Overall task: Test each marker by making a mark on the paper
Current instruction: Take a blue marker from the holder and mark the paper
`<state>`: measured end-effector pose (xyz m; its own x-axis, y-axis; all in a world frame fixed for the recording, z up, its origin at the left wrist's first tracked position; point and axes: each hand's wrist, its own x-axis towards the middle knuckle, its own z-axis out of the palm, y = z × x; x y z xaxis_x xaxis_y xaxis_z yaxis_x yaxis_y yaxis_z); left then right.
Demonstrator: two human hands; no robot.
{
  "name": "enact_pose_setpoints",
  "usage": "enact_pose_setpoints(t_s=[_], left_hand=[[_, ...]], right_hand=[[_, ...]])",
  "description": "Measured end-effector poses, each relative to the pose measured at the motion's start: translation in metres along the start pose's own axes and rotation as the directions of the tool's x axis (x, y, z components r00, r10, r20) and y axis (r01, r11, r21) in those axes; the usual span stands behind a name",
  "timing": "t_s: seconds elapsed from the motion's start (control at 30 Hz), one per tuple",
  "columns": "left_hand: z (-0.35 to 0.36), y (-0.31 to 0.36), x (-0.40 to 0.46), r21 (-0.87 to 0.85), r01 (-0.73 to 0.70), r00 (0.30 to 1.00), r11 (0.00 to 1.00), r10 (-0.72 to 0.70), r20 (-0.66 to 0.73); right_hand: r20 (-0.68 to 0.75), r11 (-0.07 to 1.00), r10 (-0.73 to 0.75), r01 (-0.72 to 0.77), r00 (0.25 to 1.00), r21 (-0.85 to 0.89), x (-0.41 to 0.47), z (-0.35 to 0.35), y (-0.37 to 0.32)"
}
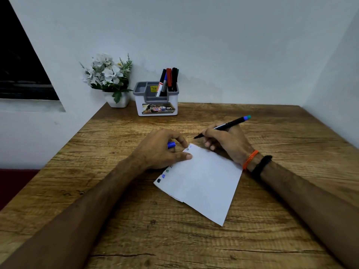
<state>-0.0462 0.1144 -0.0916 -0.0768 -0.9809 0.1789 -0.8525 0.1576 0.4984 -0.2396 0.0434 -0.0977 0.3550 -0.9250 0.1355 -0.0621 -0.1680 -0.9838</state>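
Note:
A white sheet of paper [202,181] lies tilted on the wooden table [174,239], with several small coloured marks along its left edge. My left hand [161,150] presses on the paper's top-left corner and holds a blue cap [171,145] in its fingers. My right hand [227,142] grips an uncapped black marker with a blue end [225,125]; its tip hovers just beyond the paper's top corner, not touching the sheet. Several more markers [168,80] stand upright in a white and grey holder [157,105] at the back of the table.
A small white pot of white artificial flowers [110,78] stands left of the holder against the wall. Walls close the table at the back and right. A dark window opening [19,61] is at far left. My right wrist wears an orange band and a black one.

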Motion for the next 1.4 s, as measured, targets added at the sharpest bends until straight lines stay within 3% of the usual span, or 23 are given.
enact_pose_setpoints(t_s=[0.2, 0.37, 0.57, 0.77, 0.97, 1.23, 1.4], left_hand=[[-0.006, -0.008, 0.002, -0.219, 0.044, 0.982, 0.975, -0.082, -0.170], [-0.008, -0.014, 0.004, -0.399, 0.051, 0.974, 0.915, -0.134, -0.183], [-0.006, -0.011, 0.004, -0.427, -0.016, 0.982, 0.904, -0.068, -0.179], [-0.003, -0.010, 0.002, -0.506, -0.069, 0.976, 0.860, -0.046, -0.211], [-0.003, -0.006, 0.001, -0.524, -0.085, 0.974, 0.847, -0.039, -0.222], [-0.005, -0.001, 0.000, -0.596, -0.101, 0.973, 0.796, -0.047, -0.227], [-0.005, -0.001, 0.002, -0.611, -0.077, 0.963, 0.788, -0.100, -0.250]], right_hand=[[0.025, 0.984, 0.033, -0.037, 0.999, 0.174, -0.002, -0.003, -0.005], [0.056, 0.974, 0.011, -0.024, 0.998, 0.226, -0.008, -0.002, -0.012], [0.100, 0.978, -0.012, -0.009, 0.995, 0.208, -0.013, 0.003, -0.016], [0.157, 0.943, 0.038, -0.087, 0.987, 0.320, -0.012, 0.003, -0.017], [0.295, 0.932, 0.066, -0.165, 0.953, 0.323, -0.012, -0.001, -0.017], [0.160, 0.987, -0.027, 0.001, 0.987, 0.158, -0.015, 0.003, -0.015], [0.175, 0.980, -0.037, 0.001, 0.984, 0.198, -0.011, 0.001, -0.011]])
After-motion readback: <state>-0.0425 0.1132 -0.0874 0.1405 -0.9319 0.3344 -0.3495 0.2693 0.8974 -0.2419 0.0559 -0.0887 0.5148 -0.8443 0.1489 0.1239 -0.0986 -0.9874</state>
